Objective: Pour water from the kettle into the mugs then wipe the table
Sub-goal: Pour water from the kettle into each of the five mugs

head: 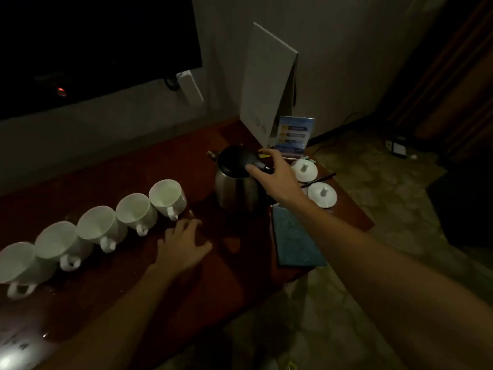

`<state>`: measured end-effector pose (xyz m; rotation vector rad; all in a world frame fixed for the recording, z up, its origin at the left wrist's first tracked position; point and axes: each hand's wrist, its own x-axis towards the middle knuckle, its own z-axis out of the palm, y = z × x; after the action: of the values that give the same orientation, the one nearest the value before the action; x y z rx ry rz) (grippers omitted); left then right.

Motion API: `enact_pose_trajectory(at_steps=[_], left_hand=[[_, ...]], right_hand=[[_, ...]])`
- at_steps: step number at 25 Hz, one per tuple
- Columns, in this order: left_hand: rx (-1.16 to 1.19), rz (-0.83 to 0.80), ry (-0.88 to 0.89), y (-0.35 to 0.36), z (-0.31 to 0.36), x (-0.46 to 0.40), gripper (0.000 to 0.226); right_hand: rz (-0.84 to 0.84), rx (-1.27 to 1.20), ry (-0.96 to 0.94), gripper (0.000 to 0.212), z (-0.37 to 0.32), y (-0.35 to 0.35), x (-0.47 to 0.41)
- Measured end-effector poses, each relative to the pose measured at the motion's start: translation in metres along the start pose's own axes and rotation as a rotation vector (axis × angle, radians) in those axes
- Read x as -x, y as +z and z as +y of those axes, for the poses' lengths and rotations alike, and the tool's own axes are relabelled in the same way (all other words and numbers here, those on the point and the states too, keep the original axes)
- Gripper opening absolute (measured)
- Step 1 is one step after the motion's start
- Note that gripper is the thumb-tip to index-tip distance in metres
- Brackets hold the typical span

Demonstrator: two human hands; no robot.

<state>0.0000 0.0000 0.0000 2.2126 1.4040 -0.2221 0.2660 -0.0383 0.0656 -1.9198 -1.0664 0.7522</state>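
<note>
A steel kettle [234,190] with a black lid stands on the dark red table [128,284], right of centre. My right hand [277,177] is over its black handle, thumb and forefinger spread on either side of the handle top; the other fingers are hidden. Several white mugs [168,196] stand in a diagonal row running from the kettle toward the left edge, handles facing me. My left hand [184,244] lies flat on the table just in front of the mugs nearest the kettle, fingers spread. A folded blue cloth [296,236] lies near the table's right edge.
Two white lids [321,194] with knobs sit behind the cloth, a thin dark stick beside them. A tall white box [266,84] and a blue card [293,134] stand at the back corner. A dark screen [93,44] hangs on the wall. The table ends right of the cloth.
</note>
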Motion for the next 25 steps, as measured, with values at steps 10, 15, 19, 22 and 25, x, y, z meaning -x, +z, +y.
enact_pose_trajectory(at_steps=[10, 15, 19, 22, 25], left_hand=[[-0.068, 0.300, -0.036, 0.056, -0.079, 0.002, 0.083], [-0.091, 0.368, -0.042, 0.066, -0.085, -0.008, 0.082], [-0.116, 0.379, -0.049, 0.082, -0.092, 0.004, 0.080], [-0.122, 0.421, -0.049, 0.088, -0.098, 0.008, 0.076], [-0.114, 0.424, -0.038, 0.089, -0.098, 0.009, 0.073]], right_hand=[[0.073, -0.069, -0.183, 0.082, 0.022, 0.012, 0.002], [0.141, -0.069, -0.254, 0.082, 0.027, 0.021, -0.001], [0.184, -0.128, -0.274, 0.075, 0.027, 0.026, 0.001], [0.213, -0.154, -0.290, 0.071, 0.026, 0.029, 0.004], [0.265, -0.180, -0.298, 0.069, 0.028, 0.036, 0.010]])
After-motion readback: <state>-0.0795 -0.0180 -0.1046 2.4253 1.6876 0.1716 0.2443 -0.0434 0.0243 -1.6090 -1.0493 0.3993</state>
